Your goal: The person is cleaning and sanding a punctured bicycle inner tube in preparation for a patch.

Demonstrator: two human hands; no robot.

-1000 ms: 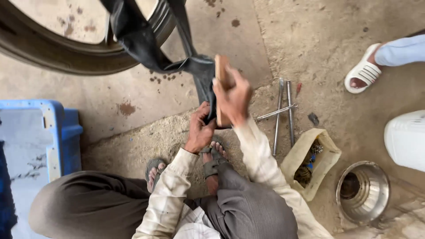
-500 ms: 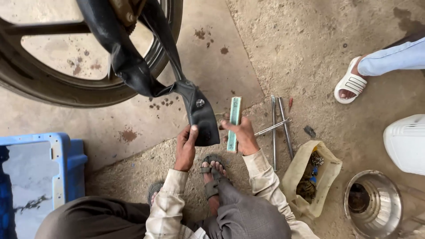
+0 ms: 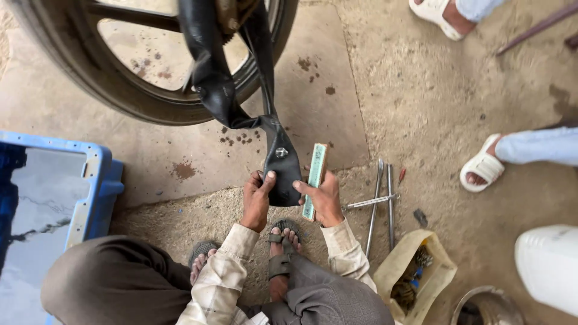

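A black rubber inner tube [image 3: 232, 96] hangs from a large tyre and wheel [image 3: 120, 78] down to my hands. My left hand [image 3: 257, 201] pinches the left side of the tube's folded lower end [image 3: 283, 171], where a small metal valve shows. My right hand [image 3: 325, 197] grips a flat green-faced wooden block [image 3: 315, 177] upright, with its thumb pressed on the tube's right edge. Both hands are over my sandalled foot [image 3: 281, 253].
A blue tub of water [image 3: 45, 210] stands at the left. Metal tyre levers [image 3: 379, 201] lie on the ground right of my hands, beside a yellowish bag of small parts [image 3: 415, 274] and a steel bowl [image 3: 487, 307]. Another person's feet in white sandals [image 3: 481, 168] and a white container [image 3: 548, 265] are at the right.
The view shifted upward, showing more of the wheel. My right hand lowered the block from a raised position to beside the tube; my left hand moved up onto the tube's end.
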